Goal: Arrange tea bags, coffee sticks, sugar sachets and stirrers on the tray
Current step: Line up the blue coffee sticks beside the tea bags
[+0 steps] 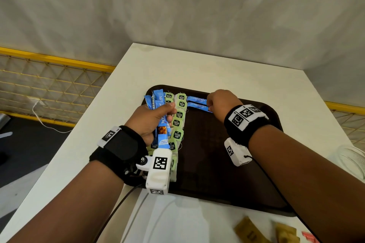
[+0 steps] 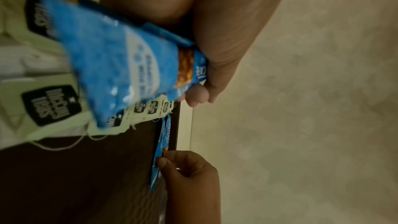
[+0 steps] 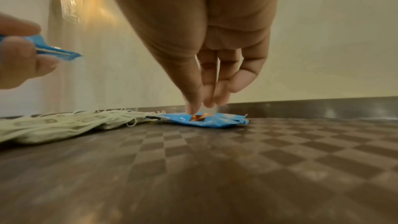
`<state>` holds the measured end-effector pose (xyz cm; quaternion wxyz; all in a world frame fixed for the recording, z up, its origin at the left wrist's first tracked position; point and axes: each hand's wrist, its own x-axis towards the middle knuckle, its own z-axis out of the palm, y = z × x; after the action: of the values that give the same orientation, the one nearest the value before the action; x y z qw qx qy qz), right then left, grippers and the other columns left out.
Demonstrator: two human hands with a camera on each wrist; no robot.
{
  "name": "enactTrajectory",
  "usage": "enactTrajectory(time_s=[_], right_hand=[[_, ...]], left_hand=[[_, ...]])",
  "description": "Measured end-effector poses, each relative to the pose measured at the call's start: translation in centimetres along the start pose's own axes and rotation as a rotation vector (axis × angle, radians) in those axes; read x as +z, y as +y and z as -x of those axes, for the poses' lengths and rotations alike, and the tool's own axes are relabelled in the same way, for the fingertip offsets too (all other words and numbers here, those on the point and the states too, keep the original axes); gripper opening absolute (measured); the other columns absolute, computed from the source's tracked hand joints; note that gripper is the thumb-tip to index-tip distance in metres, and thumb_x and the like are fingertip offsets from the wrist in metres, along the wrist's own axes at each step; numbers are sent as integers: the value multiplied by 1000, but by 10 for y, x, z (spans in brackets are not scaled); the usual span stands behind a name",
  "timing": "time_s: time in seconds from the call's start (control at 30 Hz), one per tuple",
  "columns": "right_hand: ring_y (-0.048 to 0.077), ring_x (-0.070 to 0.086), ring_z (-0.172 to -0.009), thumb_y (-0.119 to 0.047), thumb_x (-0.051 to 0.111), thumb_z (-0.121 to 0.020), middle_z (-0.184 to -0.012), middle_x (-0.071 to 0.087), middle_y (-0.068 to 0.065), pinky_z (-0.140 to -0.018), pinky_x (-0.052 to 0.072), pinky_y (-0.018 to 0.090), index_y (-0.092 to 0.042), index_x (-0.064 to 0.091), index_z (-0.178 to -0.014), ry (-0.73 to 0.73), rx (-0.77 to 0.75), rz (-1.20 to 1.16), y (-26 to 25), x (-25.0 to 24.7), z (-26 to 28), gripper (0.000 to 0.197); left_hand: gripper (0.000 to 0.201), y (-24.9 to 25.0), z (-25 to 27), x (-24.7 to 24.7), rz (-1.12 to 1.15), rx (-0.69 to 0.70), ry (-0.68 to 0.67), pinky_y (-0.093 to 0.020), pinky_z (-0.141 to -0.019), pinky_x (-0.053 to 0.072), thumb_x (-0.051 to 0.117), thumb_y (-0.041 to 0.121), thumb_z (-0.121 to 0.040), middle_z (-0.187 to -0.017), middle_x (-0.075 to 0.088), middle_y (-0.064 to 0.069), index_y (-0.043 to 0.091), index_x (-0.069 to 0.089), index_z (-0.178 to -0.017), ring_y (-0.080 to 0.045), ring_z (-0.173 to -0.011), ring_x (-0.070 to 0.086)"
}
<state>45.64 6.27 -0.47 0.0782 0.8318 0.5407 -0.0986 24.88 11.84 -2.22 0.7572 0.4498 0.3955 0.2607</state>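
A dark brown tray (image 1: 217, 154) lies on the white table (image 1: 177, 65). Two columns of green-tagged tea bags (image 1: 177, 123) run down its left side. My left hand (image 1: 167, 112) hovers over them and grips a bundle of blue coffee sticks (image 1: 157, 100), seen close in the left wrist view (image 2: 112, 67). Two coffee sticks (image 1: 197, 102) lie flat side by side along the tray's far edge. My right hand (image 1: 210, 104) pinches the right end of the nearer stick (image 3: 211, 120) with thumb and fingertips (image 3: 192, 108). No stirrers are in view.
Brown sachets (image 1: 248, 231) and a red packet (image 1: 308, 237) lie on the table near its front edge. A clear container (image 1: 353, 160) stands at the right edge. A yellow mesh rail (image 1: 59, 61) borders the left. The tray's textured floor (image 3: 215, 168) shows bare on the right.
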Motion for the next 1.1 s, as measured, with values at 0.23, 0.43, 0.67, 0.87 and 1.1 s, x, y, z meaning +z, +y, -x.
enactTrajectory(time_s=[0.23,0.43,0.67,0.87,1.1], right_hand=[[28,60,-107,-14,58,-89,-117,64,11,-89,45,32,-10,62,-118,-141,22,83,-9,2,-21,29],[27,61,-102,-19,56,-91,-111,66,10,-81,42,29,-9,65,-110,0,-9,-23,-11,-3,-2,23],[11,64,-64,-37,67,-85,-73,70,5,-60,48,20,-6,70,-82,-142,-262,-735,-48,-19,55,32],[13,60,-62,-31,82,-70,-68,66,5,-65,49,32,-7,66,-81,-64,-238,-812,-64,-8,59,30],[18,63,-64,-12,78,-75,-70,67,9,-68,52,32,1,66,-86,-74,-227,-985,-55,-7,65,21]], left_hand=[[20,0,-1,-2,4,-12,-27,-20,-46,48,68,23,-87,-60,60,-1,9,63,-74,-8,-46,54],[22,-1,-2,2,6,10,-20,-25,-55,52,64,27,-90,-59,60,1,11,60,-76,-11,-53,59],[19,3,-4,7,161,86,97,-32,-67,56,61,27,-92,-62,61,1,12,60,-80,-14,-64,65],[21,5,2,14,182,161,165,-28,-60,55,64,28,-91,-55,61,5,13,60,-76,-11,-62,65],[26,12,7,14,143,227,202,-32,-64,55,67,32,-87,-55,63,2,11,60,-74,-14,-56,63]])
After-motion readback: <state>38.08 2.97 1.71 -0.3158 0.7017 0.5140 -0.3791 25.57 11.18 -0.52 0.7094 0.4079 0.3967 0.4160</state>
